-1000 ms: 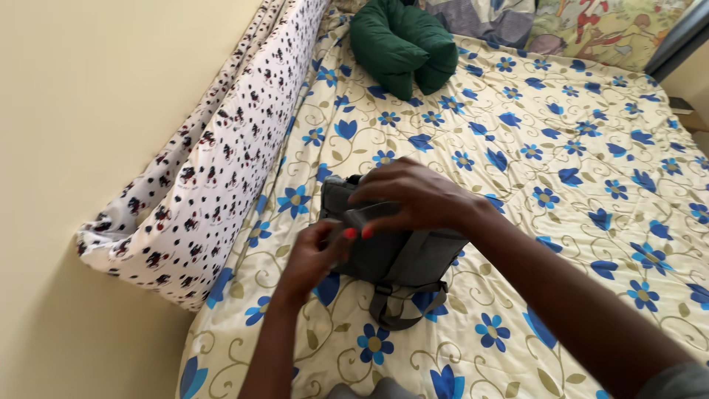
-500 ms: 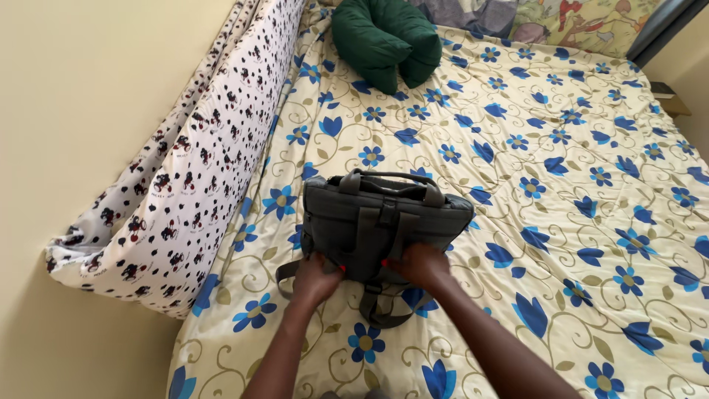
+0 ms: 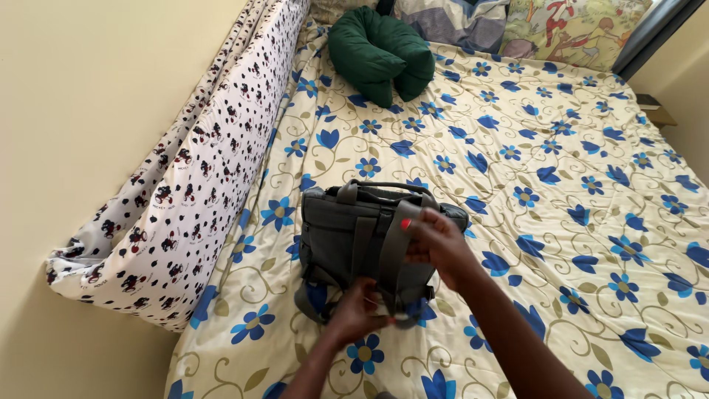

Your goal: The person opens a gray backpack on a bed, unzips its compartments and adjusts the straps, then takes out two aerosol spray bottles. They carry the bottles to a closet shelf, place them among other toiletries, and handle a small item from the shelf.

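Grey backpack lying flat on the bed, back panel up, directly under both hands, top carry handle at the far edge away from them. Looks soft-sided and lightly filled, so probably light, floppy, prone to folding if lifted by one corner; fabric matte, not slippery, nothing fragile showing. Best holds judged to be the stiff webbing: the top handle beyond the hands, or the shoulder straps running along the panel.

Right hand reaching in from the lower right, forearm angled across the bed, fingers closed around the upper part of one grey shoulder strap, pinching and raising it off the panel, red-painted thumbnail on top. Left hand coming up from below, wrist bent, fingers curled shut on the lower end of the same strap, near the bag's closest edge, just where the loose webbing tails spill onto the sheet.

Left of the left hand, a long spotted bolster against the wall. Far beyond both hands, a green cushion near the head of the bed.
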`<state>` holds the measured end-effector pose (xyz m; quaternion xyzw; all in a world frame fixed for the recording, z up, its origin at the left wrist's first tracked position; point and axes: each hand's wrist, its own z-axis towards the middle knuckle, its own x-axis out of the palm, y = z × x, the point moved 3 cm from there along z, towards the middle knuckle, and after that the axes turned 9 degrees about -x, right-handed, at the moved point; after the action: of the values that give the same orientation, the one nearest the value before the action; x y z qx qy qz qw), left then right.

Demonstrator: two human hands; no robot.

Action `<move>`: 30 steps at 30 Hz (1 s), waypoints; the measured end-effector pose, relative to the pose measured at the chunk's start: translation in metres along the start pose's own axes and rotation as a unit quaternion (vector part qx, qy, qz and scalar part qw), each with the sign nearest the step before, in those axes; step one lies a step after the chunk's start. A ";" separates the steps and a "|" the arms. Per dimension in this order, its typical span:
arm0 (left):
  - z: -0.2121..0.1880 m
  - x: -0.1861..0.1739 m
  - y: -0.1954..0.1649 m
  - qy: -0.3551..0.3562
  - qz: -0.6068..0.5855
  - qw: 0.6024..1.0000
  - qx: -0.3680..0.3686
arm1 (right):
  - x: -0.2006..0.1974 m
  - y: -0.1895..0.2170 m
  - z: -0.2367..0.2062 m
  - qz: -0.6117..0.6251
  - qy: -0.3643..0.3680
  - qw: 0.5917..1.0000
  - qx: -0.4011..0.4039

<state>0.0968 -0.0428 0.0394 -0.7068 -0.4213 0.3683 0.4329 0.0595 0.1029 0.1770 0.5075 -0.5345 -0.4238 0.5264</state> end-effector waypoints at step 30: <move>-0.045 -0.001 -0.075 -0.253 -0.059 0.962 0.086 | -0.037 0.046 0.017 -0.284 -0.057 0.957 0.017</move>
<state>0.1160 -0.0369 0.1244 -0.5249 -0.5247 0.5434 0.3923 0.0358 0.1443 0.2156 0.6226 -0.4045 -0.5748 0.3439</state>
